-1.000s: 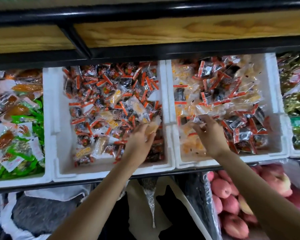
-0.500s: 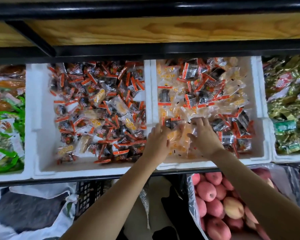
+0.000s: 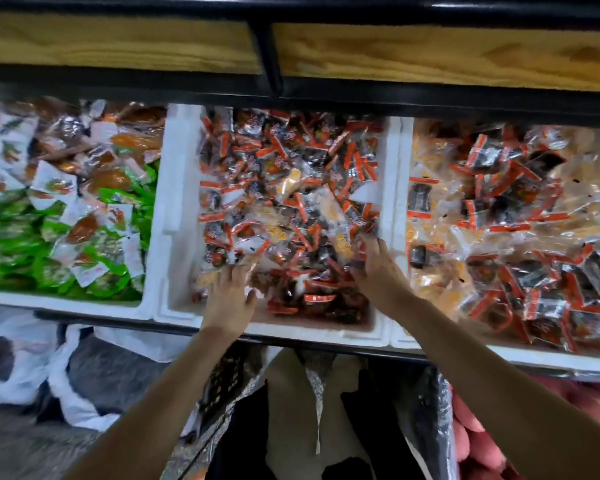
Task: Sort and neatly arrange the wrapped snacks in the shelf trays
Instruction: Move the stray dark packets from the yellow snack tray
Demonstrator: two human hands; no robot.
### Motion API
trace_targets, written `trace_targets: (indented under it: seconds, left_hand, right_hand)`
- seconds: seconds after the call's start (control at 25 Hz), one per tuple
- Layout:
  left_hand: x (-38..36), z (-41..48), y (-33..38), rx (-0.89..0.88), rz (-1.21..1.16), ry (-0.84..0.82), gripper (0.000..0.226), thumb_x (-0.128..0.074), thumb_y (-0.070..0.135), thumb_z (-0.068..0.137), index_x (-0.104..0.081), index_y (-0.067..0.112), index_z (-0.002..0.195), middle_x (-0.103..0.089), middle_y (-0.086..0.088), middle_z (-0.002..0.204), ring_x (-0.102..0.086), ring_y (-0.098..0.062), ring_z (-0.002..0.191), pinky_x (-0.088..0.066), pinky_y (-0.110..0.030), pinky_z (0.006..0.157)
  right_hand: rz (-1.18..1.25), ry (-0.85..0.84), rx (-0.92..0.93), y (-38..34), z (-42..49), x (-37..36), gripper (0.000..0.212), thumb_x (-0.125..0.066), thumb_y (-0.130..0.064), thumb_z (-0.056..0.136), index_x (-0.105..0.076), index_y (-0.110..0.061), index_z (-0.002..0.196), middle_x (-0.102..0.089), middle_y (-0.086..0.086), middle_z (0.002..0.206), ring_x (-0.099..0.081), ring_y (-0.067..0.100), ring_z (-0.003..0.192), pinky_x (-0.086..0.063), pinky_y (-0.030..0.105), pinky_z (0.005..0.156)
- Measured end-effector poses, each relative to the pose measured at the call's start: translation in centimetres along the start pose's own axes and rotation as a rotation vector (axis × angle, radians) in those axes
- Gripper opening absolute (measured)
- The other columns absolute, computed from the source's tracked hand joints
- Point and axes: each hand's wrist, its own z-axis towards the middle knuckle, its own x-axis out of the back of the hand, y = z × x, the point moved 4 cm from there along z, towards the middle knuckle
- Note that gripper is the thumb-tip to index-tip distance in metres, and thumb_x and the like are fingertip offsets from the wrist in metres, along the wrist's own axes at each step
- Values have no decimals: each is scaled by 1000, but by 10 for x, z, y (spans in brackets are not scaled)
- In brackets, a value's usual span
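The left hand point(image 3: 231, 296) lies flat, fingers spread, on the wrapped snacks point(image 3: 291, 188). Just right of it, the right hand point(image 3: 374, 268) sits among them, its grip lost to blur. Beyond both, they lie jumbled, clear with orange edges, in the white tray point(image 3: 181, 202).

White rectangular foam trays abreast: middle tray point(image 3: 179, 188) at 12 o'clock (left hand point(image 3: 231, 299), right hand point(image 3: 378, 268) inside), left tray point(image 3: 59, 303) at 9, right tray point(image 3: 534, 358) at 3.

Orange-striped wrapped snacks point(image 3: 291, 209) lie jumbled in the middle white foam tray point(image 3: 177, 188).
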Motion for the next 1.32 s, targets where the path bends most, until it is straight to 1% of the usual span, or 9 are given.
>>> trace_targets:
  seconds: [0.2, 0.48, 0.6, 0.68, 0.84, 0.96, 1.08, 1.16, 1.32]
  left_hand:
    - [-2, 30, -44, 48, 167, -105, 58, -45, 40, 94, -29, 15, 144, -38, -9, 143, -35, -30, 132, -26, -43, 111]
    - [-12, 50, -28, 26, 72, -127, 71, -56, 45, 90, -29, 4, 142, -39, -15, 142, -35, -28, 133, -34, -40, 109]
    - [-9, 53, -32, -16, -24, -126, 54, -54, 39, 92, -41, 4, 132, -52, -13, 125, -51, -26, 115, -48, -34, 88]
    - [7, 50, -31, -79, -216, -49, 36, -51, 31, 96, -48, 4, 118, -57, -2, 98, -58, -20, 91, -44, -19, 65]
    - [42, 58, -2, -130, -707, 140, 12, -48, 23, 99, -49, 11, 100, -47, 7, 75, -45, -4, 61, -41, -21, 52]
    - [31, 85, 26, -73, -879, 40, 16, -47, 17, 99, -57, 5, 100, -55, -3, 82, -50, -5, 66, -42, -15, 60]
    - [12, 102, 40, -20, -860, 43, 23, -50, 7, 96, -56, 2, 75, -54, -3, 71, -51, -14, 66, -44, -20, 63]
    - [-6, 108, 36, 150, -925, 1, 12, -60, 8, 89, -52, 6, 80, -55, -3, 76, -54, -16, 72, -50, -27, 65]
    - [-20, 109, 29, 385, -962, 12, 71, -81, 37, 57, -47, 1, 108, -57, -14, 107, -57, -26, 99, -53, -34, 85]
  right_hand:
    - [22, 28, -200, -8, 31, -41, 61, -58, -19, 89, -28, -7, 141, -38, 14, 138, -36, 31, 128, -33, 46, 107]
    - [-372, 49, -179, -9, 32, -55, 33, -54, -30, 92, -55, -12, 121, -50, 9, 130, -42, 29, 118, -36, 37, 95]
    - [-277, 76, -70, -21, 20, -52, 32, -56, -30, 92, -57, -11, 117, -54, 7, 122, -45, 26, 117, -37, 35, 95]
    - [-188, 158, -2, -33, 14, -39, 28, -57, -27, 91, -57, -8, 112, -56, 8, 112, -48, 26, 109, -39, 35, 89]
    - [-142, 277, -33, -39, 45, -8, 27, -53, -21, 93, -54, -4, 115, -51, 14, 116, -46, 29, 112, -39, 34, 91]
    - [-119, 206, -123, -36, 75, -6, 33, -53, -25, 94, -52, -6, 121, -45, 15, 126, -40, 30, 122, -32, 37, 103]
    - [-1, 166, -162, -37, 85, -12, 33, -55, -26, 93, -50, -8, 120, -54, 15, 120, -48, 30, 115, -40, 39, 99]
    - [32, 170, -149, -37, 86, -14, 34, -57, -28, 92, -49, -11, 120, -58, 13, 117, -52, 28, 112, -44, 42, 97]
    - [164, 130, -182, -41, 82, -21, 57, -63, -42, 85, -44, -11, 128, -55, 8, 124, -51, 25, 114, -44, 38, 99]
